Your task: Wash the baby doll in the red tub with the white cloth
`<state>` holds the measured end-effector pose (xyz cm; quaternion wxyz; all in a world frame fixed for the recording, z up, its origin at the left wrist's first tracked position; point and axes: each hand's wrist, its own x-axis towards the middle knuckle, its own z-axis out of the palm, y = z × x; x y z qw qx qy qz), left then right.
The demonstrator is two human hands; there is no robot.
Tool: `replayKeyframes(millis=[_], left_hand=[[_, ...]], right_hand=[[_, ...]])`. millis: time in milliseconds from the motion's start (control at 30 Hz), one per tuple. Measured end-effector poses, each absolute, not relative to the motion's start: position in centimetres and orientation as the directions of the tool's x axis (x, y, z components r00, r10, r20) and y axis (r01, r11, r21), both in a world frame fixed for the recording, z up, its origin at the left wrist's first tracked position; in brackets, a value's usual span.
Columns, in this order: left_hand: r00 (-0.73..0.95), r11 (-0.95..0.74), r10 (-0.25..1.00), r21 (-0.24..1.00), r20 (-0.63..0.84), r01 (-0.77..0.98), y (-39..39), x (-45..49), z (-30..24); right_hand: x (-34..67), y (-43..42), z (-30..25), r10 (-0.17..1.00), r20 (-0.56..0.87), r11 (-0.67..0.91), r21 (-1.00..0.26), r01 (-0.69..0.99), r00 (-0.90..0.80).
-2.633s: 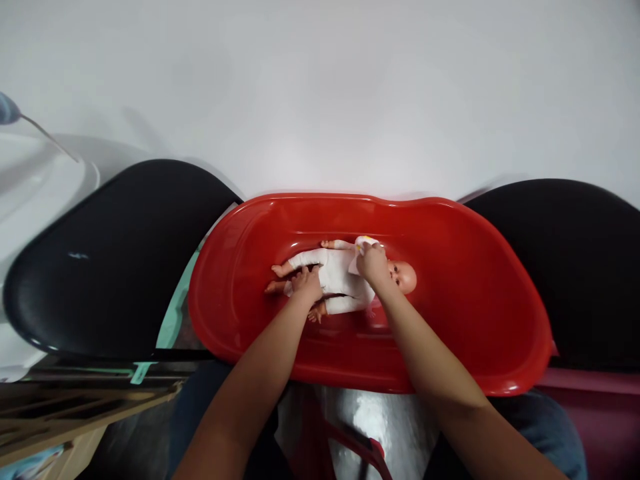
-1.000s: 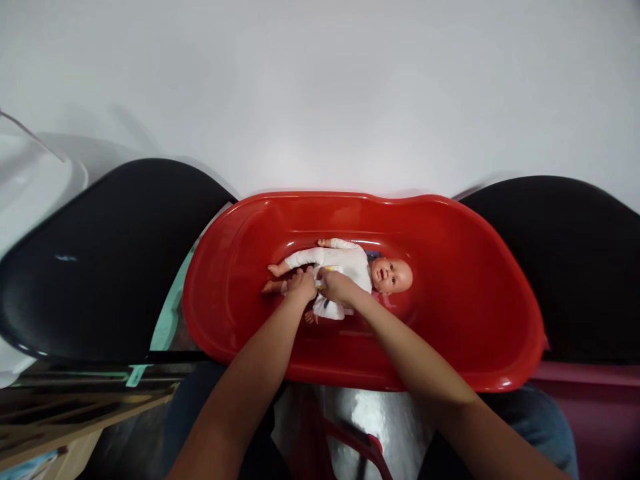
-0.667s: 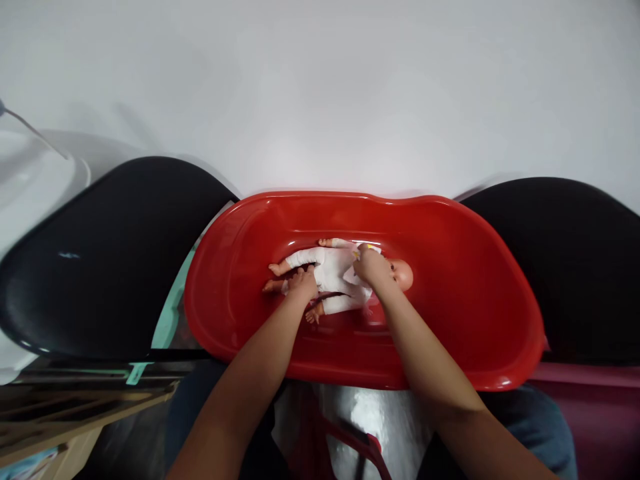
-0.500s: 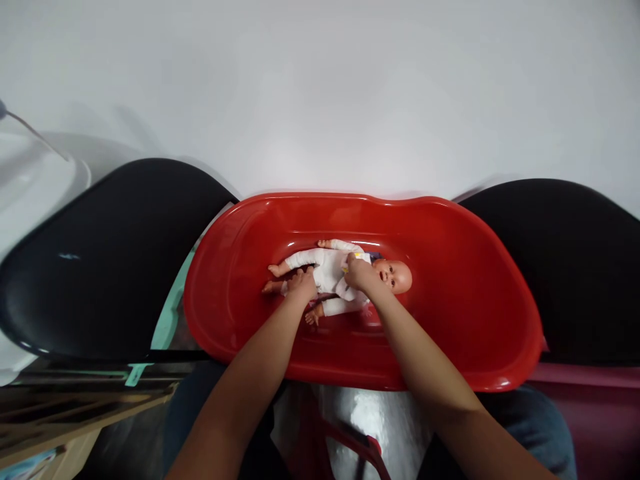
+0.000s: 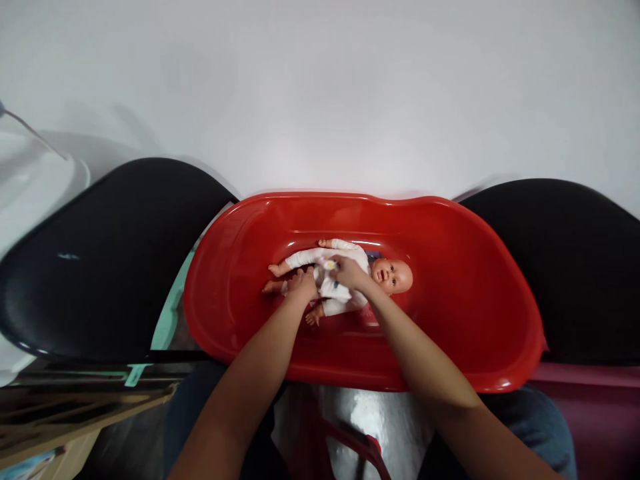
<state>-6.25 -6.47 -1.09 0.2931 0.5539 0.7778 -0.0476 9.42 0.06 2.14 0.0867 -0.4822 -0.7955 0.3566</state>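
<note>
A bald baby doll (image 5: 393,275) in a white long-sleeved suit lies on its back in a red baby bathtub (image 5: 465,267), head to the right and feet to the left. My left hand (image 5: 302,285) is closed on the doll near its hip and upper leg, its fingers partly hidden. Over the doll's belly, my right hand (image 5: 347,270) pinches a small white cloth (image 5: 330,265) with yellow and pink marks. That hand covers part of the doll's chest. Some dark fabric (image 5: 374,255) shows beside the doll's neck.
Black rounded seats flank the tub, one on the left (image 5: 100,260) and one on the right (image 5: 575,267). A white wall (image 5: 320,100) rises behind. At the lower left is a wooden frame (image 5: 85,420); a mint-green strap (image 5: 135,375) hangs near it.
My right hand has moved left with the white cloth, from the doll's upper chest to its belly, uncovering more of its neck. My left hand stays in place.
</note>
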Motion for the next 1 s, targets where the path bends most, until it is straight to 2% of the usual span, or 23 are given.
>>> replayKeyframes(millis=[100, 200, 333, 433, 533, 667, 900, 933, 1000], left_hand=[[-0.207, 0.381, 0.837, 0.267, -0.507, 0.885, -6.5, -6.2, -1.1], [-0.210, 0.382, 0.839, 0.268, -0.502, 0.885, -6.6, -6.2, -1.0], [-0.218, 0.384, 0.840, 0.259, -0.497, 0.886, -6.8, -6.0, -0.8], [-0.213, 0.376, 0.845, 0.260, -0.491, 0.889, -6.8, -6.0, -0.7], [-0.216, 0.376, 0.839, 0.246, -0.500, 0.893, -6.8, -6.0, -0.7], [-0.203, 0.362, 0.848, 0.255, -0.490, 0.897, -6.7, -6.1, -0.9], [-0.216, 0.380, 0.838, 0.253, -0.500, 0.890, -6.3, -6.1, -1.3], [-0.217, 0.375, 0.849, 0.259, -0.482, 0.890, -6.3, -6.1, -1.3], [-0.225, 0.353, 0.885, 0.271, -0.408, 0.895, -6.2, -6.1, -1.2]], right_hand=[[11.9, 2.4, 3.3, 0.969, -0.029, 0.178, -0.603, 0.778, -0.245], [13.3, 3.3, 3.4, 0.991, 0.065, 0.130, -0.531, 0.837, -0.113], [12.8, 2.7, 2.4, 0.985, -0.054, 0.128, -0.403, 0.906, -0.163], [11.9, 2.2, 1.5, 0.960, -0.140, 0.192, -0.299, 0.935, -0.241], [11.2, 2.1, 0.7, 0.937, -0.152, 0.275, -0.234, 0.933, -0.314], [10.4, 1.8, -0.4, 0.884, -0.091, 0.422, -0.265, 0.867, -0.459], [8.2, 0.3, -1.3, 0.723, -0.001, 0.606, -0.478, 0.636, -0.690], [8.3, 0.5, -0.9, 0.723, 0.006, 0.602, -0.495, 0.626, -0.691], [9.1, 1.2, 0.3, 0.805, 0.025, 0.530, -0.480, 0.699, -0.593]])
